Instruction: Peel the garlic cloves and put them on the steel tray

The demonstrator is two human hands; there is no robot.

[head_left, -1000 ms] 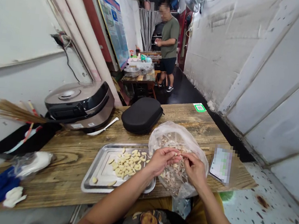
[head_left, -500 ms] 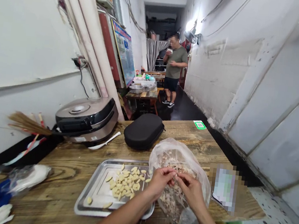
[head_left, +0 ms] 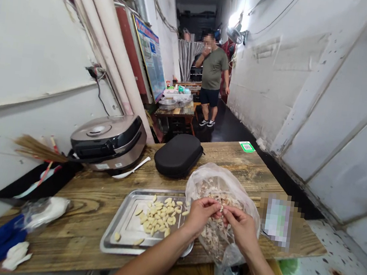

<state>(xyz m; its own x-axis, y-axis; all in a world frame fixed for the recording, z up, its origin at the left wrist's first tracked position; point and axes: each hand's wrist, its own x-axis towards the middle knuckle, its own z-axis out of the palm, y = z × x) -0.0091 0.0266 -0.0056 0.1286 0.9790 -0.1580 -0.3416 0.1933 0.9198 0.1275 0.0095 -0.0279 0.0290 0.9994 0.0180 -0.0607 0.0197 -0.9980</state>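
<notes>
My left hand [head_left: 201,214] and my right hand [head_left: 241,226] meet over a clear plastic bag [head_left: 212,179] full of papery garlic skins, at the near edge of a wooden table [head_left: 95,198]. Both hands are closed in a pinch on a small garlic clove [head_left: 222,210] between the fingertips. Left of the bag lies a metal tray [head_left: 126,224] with a heap of peeled garlic cloves [head_left: 158,217] in its middle and two stray cloves at its front.
A rice cooker [head_left: 107,140] and a black zip case [head_left: 178,154] stand at the back of the table. A phone [head_left: 275,220] lies to the right. Skewers, a black tray, a wrapped white thing and blue cloth sit at the left. A person [head_left: 211,78] stands down the corridor.
Both hands stay together over the bag, working the clove. The camera view tilted up, then slightly down. The person in the corridor turned and raised a hand to the face.
</notes>
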